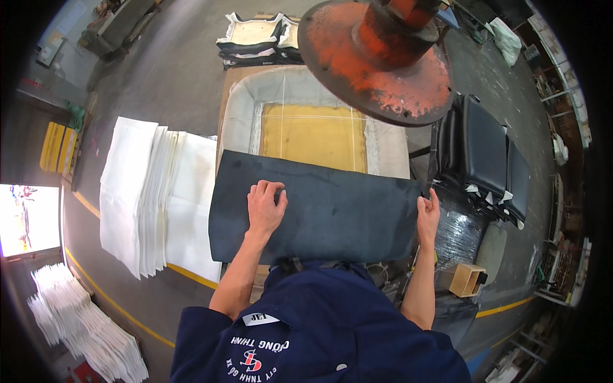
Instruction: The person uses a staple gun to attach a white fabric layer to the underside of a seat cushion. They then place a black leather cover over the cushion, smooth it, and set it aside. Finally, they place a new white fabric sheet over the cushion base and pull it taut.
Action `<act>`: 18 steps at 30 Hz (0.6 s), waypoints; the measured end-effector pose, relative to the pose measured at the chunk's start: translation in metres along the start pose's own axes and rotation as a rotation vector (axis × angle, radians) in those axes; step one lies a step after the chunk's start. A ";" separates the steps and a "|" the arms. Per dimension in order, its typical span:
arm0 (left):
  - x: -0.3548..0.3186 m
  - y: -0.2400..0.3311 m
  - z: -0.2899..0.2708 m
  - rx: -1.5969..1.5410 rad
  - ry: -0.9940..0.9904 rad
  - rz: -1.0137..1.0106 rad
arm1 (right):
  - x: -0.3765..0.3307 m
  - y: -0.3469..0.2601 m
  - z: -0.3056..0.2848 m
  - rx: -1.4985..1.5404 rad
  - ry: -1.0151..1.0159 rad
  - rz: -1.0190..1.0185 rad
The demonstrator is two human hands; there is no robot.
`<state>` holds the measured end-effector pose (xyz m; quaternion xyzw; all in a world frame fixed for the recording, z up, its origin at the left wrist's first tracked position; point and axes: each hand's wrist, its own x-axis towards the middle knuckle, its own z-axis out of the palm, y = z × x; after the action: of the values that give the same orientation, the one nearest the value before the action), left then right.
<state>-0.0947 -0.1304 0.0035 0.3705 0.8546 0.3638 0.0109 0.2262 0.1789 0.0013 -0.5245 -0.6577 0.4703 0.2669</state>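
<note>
A dark grey-black sheet [325, 214], apparently leather-like, lies across the near part of a padded frame [239, 89] in front of me. My left hand [265, 207] is over the left part of the sheet, its fingers curled in and the thumb near them. Whatever it may hold there is hidden. At the sheet's right edge, my right hand [428, 217] has thumb and forefinger closed on the border. Beyond the sheet, the frame's pale lining surrounds a yellow panel [313, 134], with thin white strings crossing above it.
A round red-and-black metal head [377, 70] hangs over the frame's far right. White sheets [131, 198] are stacked at left. Black padded panels [485, 150] stand at right, near a small wooden box [467, 281]. Black-edged upholstered pieces [255, 38] sit beyond the frame.
</note>
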 end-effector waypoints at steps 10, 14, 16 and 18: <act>-0.018 0.042 0.038 -0.079 -0.414 0.349 | -0.010 0.010 0.019 -0.113 0.007 0.075; -0.016 0.044 0.045 -0.023 -0.475 0.372 | -0.011 0.022 0.019 -0.146 0.011 0.048; -0.017 0.042 0.046 -0.015 -0.494 0.380 | -0.012 0.025 0.022 -0.173 0.010 0.025; -0.019 0.040 0.047 -0.025 -0.498 0.377 | -0.013 0.029 0.025 -0.202 0.006 -0.015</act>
<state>-0.0426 -0.0951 -0.0105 0.6000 0.7373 0.2679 0.1570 0.2220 0.1584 -0.0335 -0.5451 -0.7049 0.3979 0.2182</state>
